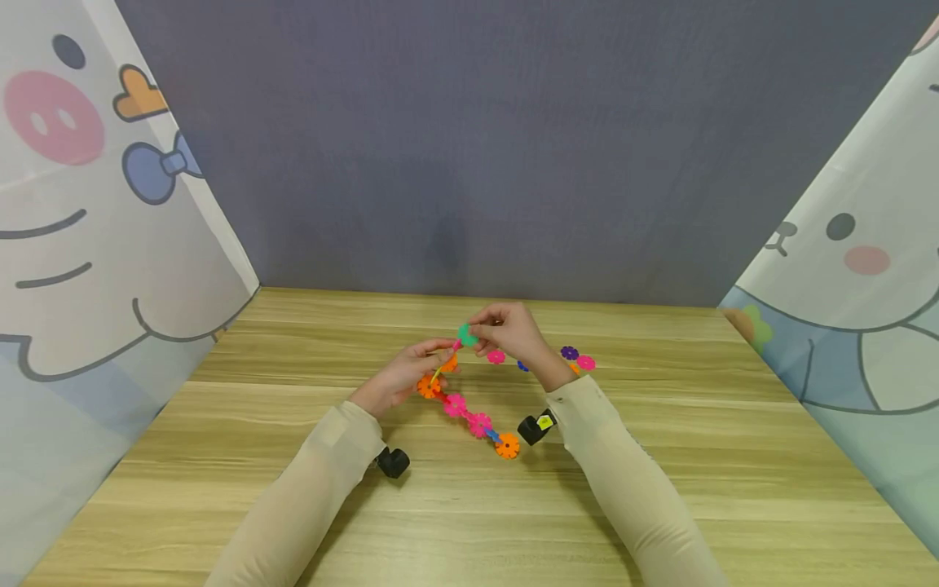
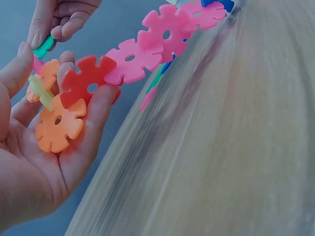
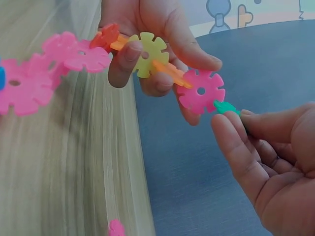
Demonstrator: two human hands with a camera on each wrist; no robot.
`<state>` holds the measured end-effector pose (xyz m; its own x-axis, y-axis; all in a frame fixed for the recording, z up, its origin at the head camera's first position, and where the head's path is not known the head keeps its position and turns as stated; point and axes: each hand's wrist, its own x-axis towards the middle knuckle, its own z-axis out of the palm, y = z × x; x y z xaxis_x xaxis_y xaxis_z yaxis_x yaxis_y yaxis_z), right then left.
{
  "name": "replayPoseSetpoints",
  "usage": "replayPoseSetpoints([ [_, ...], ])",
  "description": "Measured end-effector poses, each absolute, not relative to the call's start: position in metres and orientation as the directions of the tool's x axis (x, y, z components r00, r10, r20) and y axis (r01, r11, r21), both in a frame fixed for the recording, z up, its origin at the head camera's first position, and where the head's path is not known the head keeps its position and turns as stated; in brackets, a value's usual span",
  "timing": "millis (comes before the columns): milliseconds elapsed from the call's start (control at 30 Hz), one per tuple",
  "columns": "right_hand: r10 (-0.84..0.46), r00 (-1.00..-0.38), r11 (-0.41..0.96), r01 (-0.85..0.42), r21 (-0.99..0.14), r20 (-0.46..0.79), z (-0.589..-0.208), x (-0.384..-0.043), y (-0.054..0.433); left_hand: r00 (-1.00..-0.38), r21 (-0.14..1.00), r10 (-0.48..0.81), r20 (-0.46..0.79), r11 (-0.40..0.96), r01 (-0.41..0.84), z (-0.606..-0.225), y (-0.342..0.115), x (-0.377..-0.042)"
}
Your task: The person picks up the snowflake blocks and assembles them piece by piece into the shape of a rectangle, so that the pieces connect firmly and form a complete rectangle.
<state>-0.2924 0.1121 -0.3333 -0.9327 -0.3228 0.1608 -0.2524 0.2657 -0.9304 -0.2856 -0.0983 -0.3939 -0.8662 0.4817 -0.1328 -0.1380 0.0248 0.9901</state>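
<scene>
A chain of notched plastic flower discs (image 1: 455,405) hangs from my left hand (image 1: 407,375) toward the tabletop. Its pieces are pink, red, orange, yellow and blue, ending low at an orange disc (image 1: 507,446). My left thumb and fingers pinch the upper end, near a pink disc (image 3: 201,91); the yellow disc (image 3: 147,55) and an orange disc (image 2: 60,124) lie against the fingers. My right hand (image 1: 508,333) pinches a green flower disc (image 1: 466,334) between thumb and forefinger. In the right wrist view the green disc's edge meets the pink disc's rim.
Loose flower discs lie on the wooden table (image 1: 352,326) beyond and right of my right hand: a pink one (image 1: 495,357), a purple one (image 1: 569,352), another pink one (image 1: 585,363), with blue and orange ones partly hidden by the arm. A grey panel (image 1: 469,163) stands behind.
</scene>
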Motion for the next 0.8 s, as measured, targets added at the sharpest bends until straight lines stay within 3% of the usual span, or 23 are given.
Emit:
replayPoseSetpoints([
  [800, -0.311, -0.931, 0.339, -0.295, -0.894, 0.190, -0.3331, -0.2897, 0.1119, -0.880, 0.996, 0.468, -0.080, 0.012, -0.084, -0.3915, -0.0891, -0.2835],
])
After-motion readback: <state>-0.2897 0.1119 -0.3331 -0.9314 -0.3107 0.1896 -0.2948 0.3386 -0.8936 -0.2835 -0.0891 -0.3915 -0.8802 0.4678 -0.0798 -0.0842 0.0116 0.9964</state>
